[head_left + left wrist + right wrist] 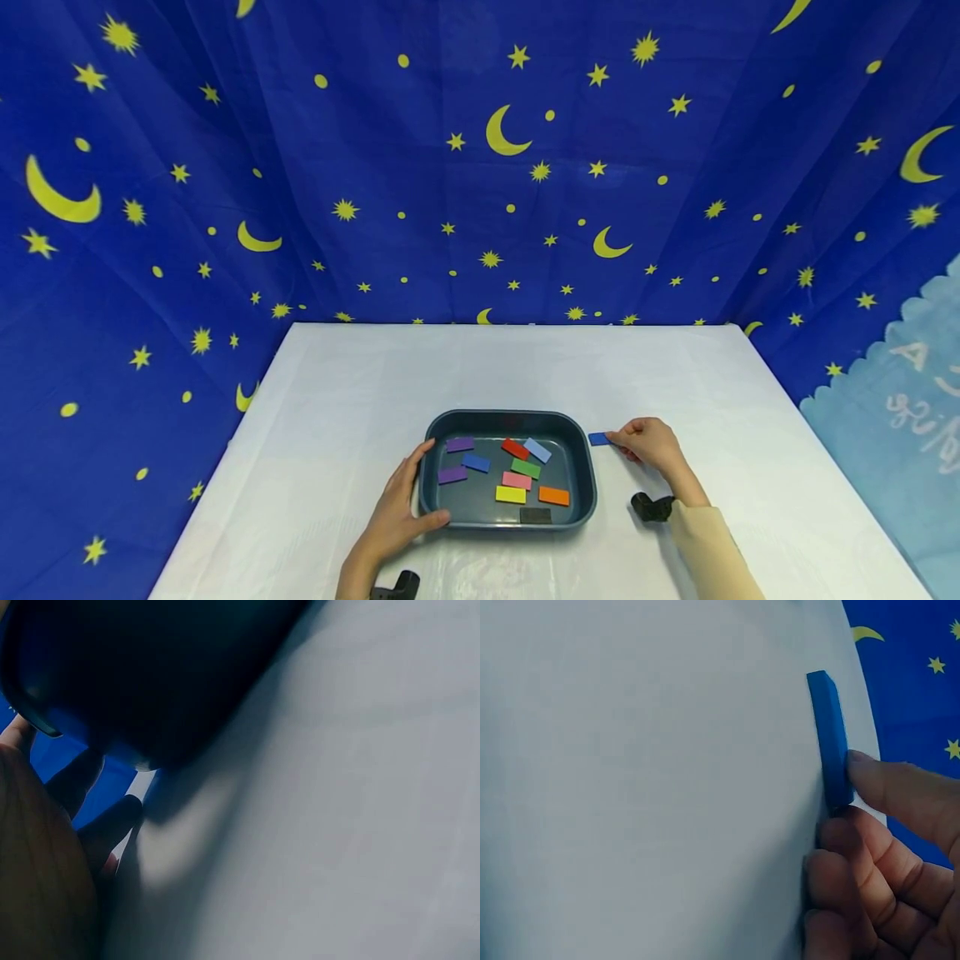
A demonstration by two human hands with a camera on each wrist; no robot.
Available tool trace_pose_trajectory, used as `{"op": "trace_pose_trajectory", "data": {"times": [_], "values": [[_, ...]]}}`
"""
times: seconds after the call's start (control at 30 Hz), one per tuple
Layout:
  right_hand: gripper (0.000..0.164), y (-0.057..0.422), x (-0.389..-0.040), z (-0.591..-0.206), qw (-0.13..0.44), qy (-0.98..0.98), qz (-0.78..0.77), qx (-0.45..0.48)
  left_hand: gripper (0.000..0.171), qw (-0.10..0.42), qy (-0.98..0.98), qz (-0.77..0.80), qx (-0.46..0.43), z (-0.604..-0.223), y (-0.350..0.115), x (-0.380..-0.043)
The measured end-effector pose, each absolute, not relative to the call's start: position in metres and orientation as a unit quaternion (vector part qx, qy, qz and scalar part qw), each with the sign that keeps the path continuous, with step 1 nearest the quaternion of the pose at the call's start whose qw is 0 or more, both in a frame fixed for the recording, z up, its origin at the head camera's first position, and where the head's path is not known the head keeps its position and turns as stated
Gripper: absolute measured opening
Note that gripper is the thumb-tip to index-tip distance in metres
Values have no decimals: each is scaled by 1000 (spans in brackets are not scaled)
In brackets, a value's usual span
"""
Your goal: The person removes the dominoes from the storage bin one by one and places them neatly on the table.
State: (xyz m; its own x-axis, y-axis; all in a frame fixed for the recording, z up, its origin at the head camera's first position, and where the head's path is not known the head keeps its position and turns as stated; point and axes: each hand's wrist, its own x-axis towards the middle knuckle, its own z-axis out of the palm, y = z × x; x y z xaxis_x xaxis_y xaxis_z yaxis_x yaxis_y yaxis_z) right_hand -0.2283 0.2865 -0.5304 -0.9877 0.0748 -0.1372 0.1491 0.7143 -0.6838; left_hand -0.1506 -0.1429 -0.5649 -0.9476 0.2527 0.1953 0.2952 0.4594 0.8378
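Observation:
On the white table, a dark blue-green tray holds several flat rectangular blocks in different colours. My left hand grips the tray's near left corner, with its thumb over the front rim and its fingers along the left side. In the left wrist view, fingers spread against the tray's dark outer wall. Just right of the tray, my right hand pinches one end of a blue block. The right wrist view shows the thumb on the side of this block, close over the tabletop.
Inside the tray lie two purple blocks, a blue block and, further right, red, light blue, green, pink, yellow, orange and black ones. A blue curtain with yellow stars and moons hangs behind and beside the table.

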Motion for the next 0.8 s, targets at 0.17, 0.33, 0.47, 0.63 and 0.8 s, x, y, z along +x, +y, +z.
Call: {"op": "trace_pose_trajectory", "data": {"times": [0.17, 0.33, 0.47, 0.63, 0.8], "values": [[28, 286, -228, -531, 43, 927, -367, 59, 98, 22, -853, -496, -160, -566, -143, -151], [27, 287, -229, -533, 43, 926, -370, 59, 97, 29, -854, -492, -168, -568, -143, -151], [27, 287, -229, -533, 49, 924, -373, 65, 97, 31, -853, -493, -170, -567, -143, -151], [28, 285, -228, -529, 56, 920, -381, 76, 96, 27, -851, -497, -166, -564, -143, -150], [29, 285, -229, -525, 52, 929, -361, 58, 96, 28, -851, -498, -164, -564, -142, -150]]}}
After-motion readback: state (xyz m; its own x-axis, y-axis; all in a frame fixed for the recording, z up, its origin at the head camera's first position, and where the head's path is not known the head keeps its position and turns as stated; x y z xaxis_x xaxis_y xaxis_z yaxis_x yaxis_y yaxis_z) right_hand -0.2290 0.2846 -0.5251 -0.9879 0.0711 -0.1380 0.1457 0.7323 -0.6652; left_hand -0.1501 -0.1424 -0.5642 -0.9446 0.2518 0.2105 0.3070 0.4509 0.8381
